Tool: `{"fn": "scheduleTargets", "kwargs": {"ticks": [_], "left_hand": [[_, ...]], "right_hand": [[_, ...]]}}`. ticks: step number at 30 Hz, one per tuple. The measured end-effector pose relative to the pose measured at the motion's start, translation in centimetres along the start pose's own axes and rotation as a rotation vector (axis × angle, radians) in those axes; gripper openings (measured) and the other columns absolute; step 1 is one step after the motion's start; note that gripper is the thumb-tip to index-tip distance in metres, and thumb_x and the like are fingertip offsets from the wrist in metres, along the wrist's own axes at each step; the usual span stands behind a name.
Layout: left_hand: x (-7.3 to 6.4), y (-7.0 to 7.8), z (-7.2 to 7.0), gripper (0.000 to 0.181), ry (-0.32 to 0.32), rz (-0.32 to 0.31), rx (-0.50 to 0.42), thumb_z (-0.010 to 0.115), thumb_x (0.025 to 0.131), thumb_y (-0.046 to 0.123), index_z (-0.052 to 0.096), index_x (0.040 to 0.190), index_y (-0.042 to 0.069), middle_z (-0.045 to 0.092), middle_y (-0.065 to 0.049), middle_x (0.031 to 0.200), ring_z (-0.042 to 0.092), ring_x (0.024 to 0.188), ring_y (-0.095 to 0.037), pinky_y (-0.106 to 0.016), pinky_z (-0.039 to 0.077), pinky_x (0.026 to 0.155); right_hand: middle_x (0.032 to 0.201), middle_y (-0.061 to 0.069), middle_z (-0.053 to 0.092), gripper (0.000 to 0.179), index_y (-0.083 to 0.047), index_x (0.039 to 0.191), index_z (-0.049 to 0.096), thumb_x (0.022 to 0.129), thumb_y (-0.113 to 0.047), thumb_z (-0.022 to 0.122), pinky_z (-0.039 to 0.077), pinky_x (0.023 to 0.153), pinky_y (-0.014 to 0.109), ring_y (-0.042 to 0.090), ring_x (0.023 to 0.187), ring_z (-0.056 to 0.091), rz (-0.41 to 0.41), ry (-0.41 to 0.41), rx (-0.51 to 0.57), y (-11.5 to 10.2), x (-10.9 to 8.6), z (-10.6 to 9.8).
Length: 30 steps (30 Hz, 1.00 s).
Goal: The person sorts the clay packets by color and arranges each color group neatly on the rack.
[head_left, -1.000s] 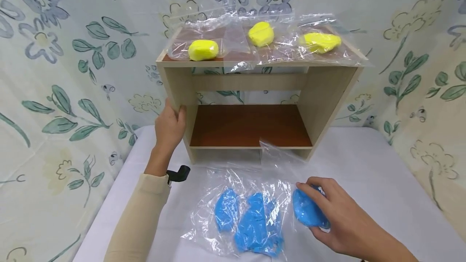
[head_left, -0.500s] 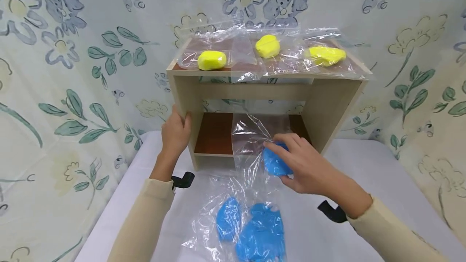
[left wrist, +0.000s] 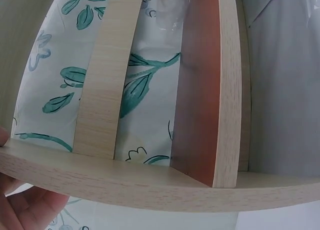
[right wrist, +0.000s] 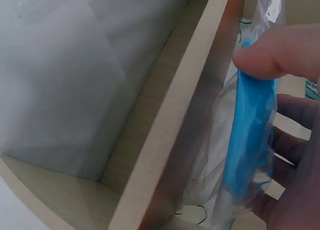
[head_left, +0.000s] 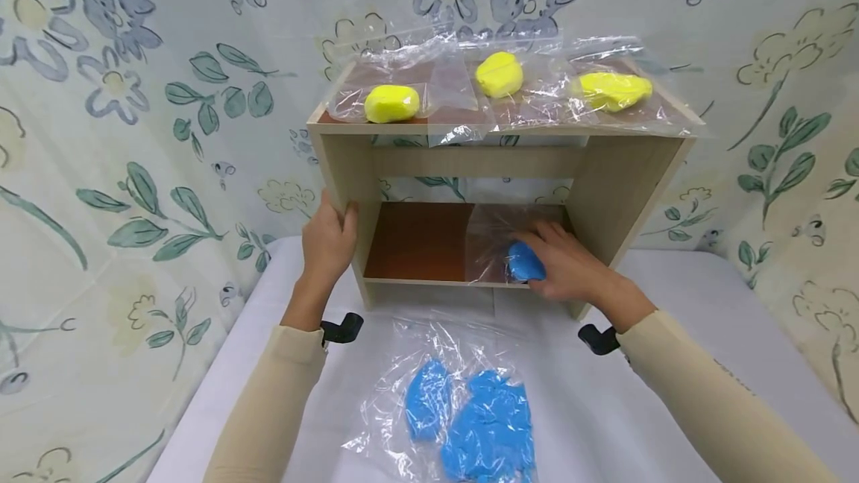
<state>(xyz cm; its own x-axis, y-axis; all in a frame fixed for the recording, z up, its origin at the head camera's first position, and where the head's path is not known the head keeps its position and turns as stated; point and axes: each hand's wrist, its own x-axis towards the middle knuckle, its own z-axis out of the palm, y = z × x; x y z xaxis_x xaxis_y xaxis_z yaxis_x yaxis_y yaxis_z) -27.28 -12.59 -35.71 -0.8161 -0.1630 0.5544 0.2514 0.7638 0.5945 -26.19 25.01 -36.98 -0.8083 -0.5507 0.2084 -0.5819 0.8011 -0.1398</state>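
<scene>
A small wooden shelf unit with red-brown boards stands on the table. My left hand grips its left side panel; in the left wrist view the fingers lie under the panel's edge. Inside the lower compartment, toward the right, my right hand holds a clear plastic bag with a lump of blue modelling clay. The bag's loose end lies over the lower board. In the right wrist view the thumb and fingers pinch the bagged blue clay close over the board.
More blue clay in clear bags lies on the white cloth in front of the shelf. Along the top board sit three bagged yellow lumps, the left one near the front edge. A floral curtain hangs behind.
My right hand has carried the bagged blue clay from the table, up and forward into the lower compartment. The left hand keeps its grip on the side panel.
</scene>
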Motion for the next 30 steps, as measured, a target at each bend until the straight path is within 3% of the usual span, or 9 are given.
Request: {"fn": "scheduleTargets", "kwargs": {"ticks": [3,8,17,19,21,24,26,28,30], "left_hand": [[-0.1,0.1,0.1,0.042,-0.002,-0.003,-0.012,0.044,0.102,0.033,0.05,0.13,0.002,0.072,-0.025,0.101,0.069,0.08,-0.044,-0.055,0.053,0.066],[-0.2,0.4,0.0,0.042,-0.017,0.0,-0.024,0.046,0.101,0.032,0.049,0.131,0.002,0.072,-0.025,0.104,0.069,0.081,-0.043,-0.055,0.054,0.066],[0.0,0.2,-0.3,0.043,-0.007,-0.006,-0.01,0.046,0.101,0.032,0.049,0.132,0.003,0.071,-0.025,0.111,0.07,0.09,-0.045,-0.057,0.054,0.073],[0.0,0.1,-0.2,0.044,-0.007,-0.007,-0.01,0.045,0.101,0.032,0.048,0.134,0.002,0.07,-0.025,0.113,0.07,0.091,-0.044,-0.056,0.055,0.073],[0.1,0.2,-0.1,0.044,-0.007,-0.008,-0.015,0.044,0.101,0.032,0.048,0.134,0.002,0.07,-0.024,0.114,0.07,0.091,-0.044,-0.056,0.055,0.073],[0.1,0.2,0.0,0.045,-0.007,-0.008,-0.016,0.044,0.101,0.033,0.048,0.135,0.002,0.07,-0.024,0.116,0.07,0.093,-0.044,-0.056,0.055,0.075],[0.1,0.2,0.0,0.045,-0.006,-0.005,-0.017,0.044,0.101,0.033,0.048,0.135,0.003,0.07,-0.024,0.115,0.069,0.092,-0.044,-0.056,0.054,0.074],[0.0,0.2,0.0,0.045,-0.002,-0.003,-0.017,0.044,0.101,0.034,0.049,0.134,0.003,0.07,-0.024,0.115,0.069,0.091,-0.043,-0.056,0.054,0.074],[-0.1,0.1,0.0,0.045,0.0,-0.007,-0.024,0.043,0.102,0.034,0.049,0.134,0.003,0.07,-0.023,0.114,0.069,0.088,-0.042,-0.055,0.054,0.072]], "right_hand": [[0.144,0.022,0.043,0.078,-0.004,0.145,0.044,0.076,-0.022,0.077,0.041,0.105,0.065,0.041,0.131,0.04,0.053,-0.05,-0.016,0.5,-0.3,0.4],[0.154,0.022,0.036,0.077,-0.007,0.15,0.037,0.082,-0.026,0.068,0.031,0.108,0.074,0.046,0.139,0.034,0.148,-0.133,0.011,1.3,-0.6,1.2],[0.154,0.024,0.034,0.072,-0.004,0.15,0.037,0.085,-0.023,0.063,0.023,0.113,0.072,0.048,0.141,0.029,0.154,-0.131,0.038,1.6,-0.8,1.5],[0.154,0.025,0.034,0.071,-0.004,0.149,0.038,0.084,-0.02,0.064,0.024,0.111,0.074,0.049,0.14,0.029,0.139,-0.085,0.002,1.2,-1.2,1.5],[0.151,0.025,0.038,0.067,-0.005,0.144,0.044,0.082,-0.013,0.065,0.03,0.105,0.075,0.049,0.137,0.033,0.084,0.039,-0.029,0.5,-1.9,1.7],[0.135,0.021,0.055,0.052,-0.003,0.129,0.058,0.077,-0.005,0.064,0.042,0.097,0.065,0.043,0.124,0.048,-0.077,0.276,-0.005,-2.2,-3.6,3.0],[0.121,0.012,0.065,0.041,-0.006,0.117,0.066,0.076,-0.005,0.065,0.049,0.092,0.055,0.033,0.113,0.058,-0.185,0.329,0.02,-4.7,-5.1,4.5],[0.112,0.004,0.068,0.033,-0.011,0.112,0.069,0.079,-0.011,0.068,0.053,0.09,0.044,0.022,0.106,0.061,-0.235,0.221,0.081,-7.1,-6.6,5.9],[0.111,-0.002,0.067,0.03,-0.015,0.113,0.069,0.084,-0.018,0.071,0.055,0.088,0.039,0.016,0.105,0.061,-0.218,0.034,0.116,-9.0,-8.0,7.3]]}}
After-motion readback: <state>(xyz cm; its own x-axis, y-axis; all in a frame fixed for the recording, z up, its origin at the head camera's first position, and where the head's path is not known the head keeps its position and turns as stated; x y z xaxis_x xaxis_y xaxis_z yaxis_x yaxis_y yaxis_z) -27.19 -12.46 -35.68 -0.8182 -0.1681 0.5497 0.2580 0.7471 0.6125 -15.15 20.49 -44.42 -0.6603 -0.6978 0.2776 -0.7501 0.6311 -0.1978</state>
